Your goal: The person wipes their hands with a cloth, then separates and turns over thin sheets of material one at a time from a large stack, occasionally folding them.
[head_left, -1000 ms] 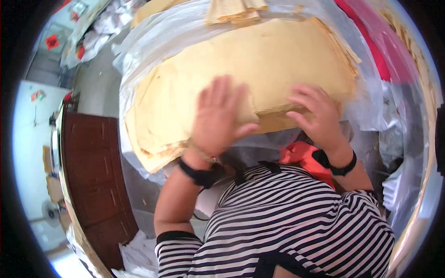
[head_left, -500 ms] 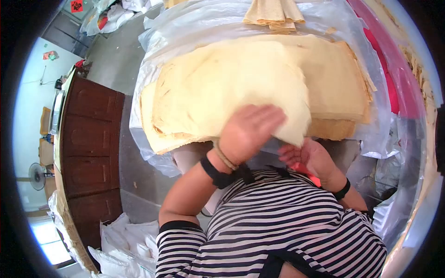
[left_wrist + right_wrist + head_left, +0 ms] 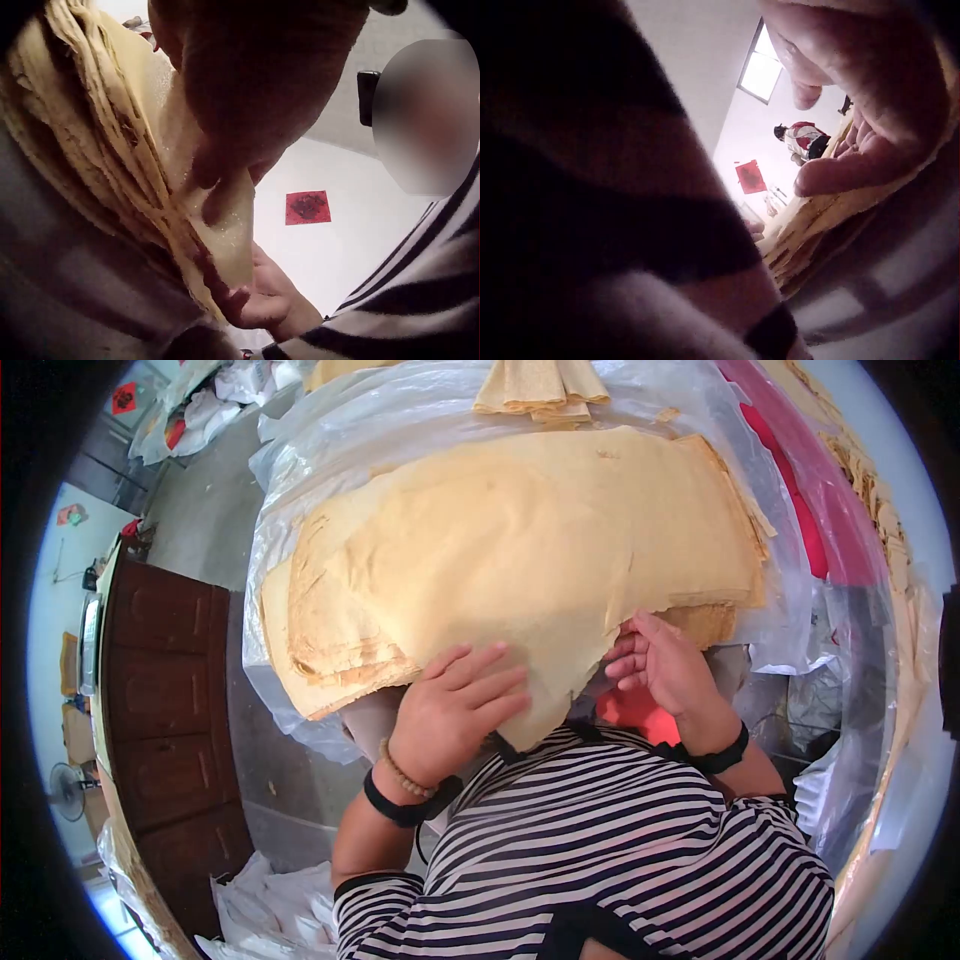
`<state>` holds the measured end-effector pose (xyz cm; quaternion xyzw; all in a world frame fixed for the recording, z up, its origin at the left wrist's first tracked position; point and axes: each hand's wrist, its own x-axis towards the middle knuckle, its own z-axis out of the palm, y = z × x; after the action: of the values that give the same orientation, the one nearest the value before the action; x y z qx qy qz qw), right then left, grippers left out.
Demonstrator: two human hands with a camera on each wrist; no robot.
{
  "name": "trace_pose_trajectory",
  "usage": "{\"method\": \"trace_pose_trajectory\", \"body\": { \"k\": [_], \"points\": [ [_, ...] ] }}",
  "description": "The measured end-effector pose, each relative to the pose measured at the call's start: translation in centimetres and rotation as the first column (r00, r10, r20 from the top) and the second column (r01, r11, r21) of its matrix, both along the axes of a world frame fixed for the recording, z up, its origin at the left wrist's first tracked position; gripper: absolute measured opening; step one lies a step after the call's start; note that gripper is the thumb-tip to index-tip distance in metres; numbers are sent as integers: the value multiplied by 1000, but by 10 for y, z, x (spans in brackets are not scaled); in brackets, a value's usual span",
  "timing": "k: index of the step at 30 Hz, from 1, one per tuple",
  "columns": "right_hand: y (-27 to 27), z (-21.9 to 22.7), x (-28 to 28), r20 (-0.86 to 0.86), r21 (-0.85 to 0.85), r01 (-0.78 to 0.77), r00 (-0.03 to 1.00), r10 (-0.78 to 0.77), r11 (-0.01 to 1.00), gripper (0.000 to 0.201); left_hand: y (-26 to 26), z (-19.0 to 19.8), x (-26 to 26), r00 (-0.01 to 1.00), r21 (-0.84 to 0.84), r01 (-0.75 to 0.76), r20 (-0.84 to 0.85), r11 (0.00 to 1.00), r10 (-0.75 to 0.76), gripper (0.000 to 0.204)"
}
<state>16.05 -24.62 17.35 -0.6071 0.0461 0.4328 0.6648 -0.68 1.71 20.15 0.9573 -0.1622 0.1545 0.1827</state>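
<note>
Touching sheet [image 3: 548, 672] with left hand [image 3: 445, 715]

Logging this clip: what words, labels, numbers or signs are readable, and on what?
None can be read.
Red square on the wall: dark mark, too blurred to read.
Red square at the head view's upper left: too small to read.
Yellowish sheets: no writing visible.

A pale tan sheet [image 3: 490, 575] overhangs the ragged-edged stack [image 3: 700, 525] beneath.
</note>
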Motion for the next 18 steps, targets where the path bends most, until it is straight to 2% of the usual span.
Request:
{"method": "trace_pose_trajectory", "body": {
  "k": [2, 5, 8, 12, 13, 16, 18],
  "points": [
    [0, -7, 2, 98, -7, 44, 994, -44, 999, 44, 9, 0, -7, 999, -87, -33, -20, 996, 31, 29],
    [5, -5, 0, 78, 13, 97, 992, -98, 995, 35, 23, 5, -16, 997, -234, -67, -45, 970, 59, 37],
    [0, 2, 4, 146, 61, 162, 975, -170, 985, 30, 27, 5, -21, 986, -343, -165, -74, 925, 148, 37],
    [-6, 12, 11, 185, 124, 231, 950, -252, 965, 29, 14, -1, -14, 995, -439, -90, -78, 894, 62, 33],
    [-3, 13, 12, 186, 113, 261, 942, -278, 959, 29, 13, -5, -12, 996, -412, -86, -49, 907, 72, 37],
    [-5, 17, 12, 159, 139, 306, 932, -326, 942, 28, 12, -7, -6, 989, -410, -110, 49, 906, 142, 33],
    [-8, 11, 11, 120, 178, 319, 932, -342, 931, 28, 12, -4, 0, 977, -234, -147, 117, 961, 178, 33]
  ]
}}
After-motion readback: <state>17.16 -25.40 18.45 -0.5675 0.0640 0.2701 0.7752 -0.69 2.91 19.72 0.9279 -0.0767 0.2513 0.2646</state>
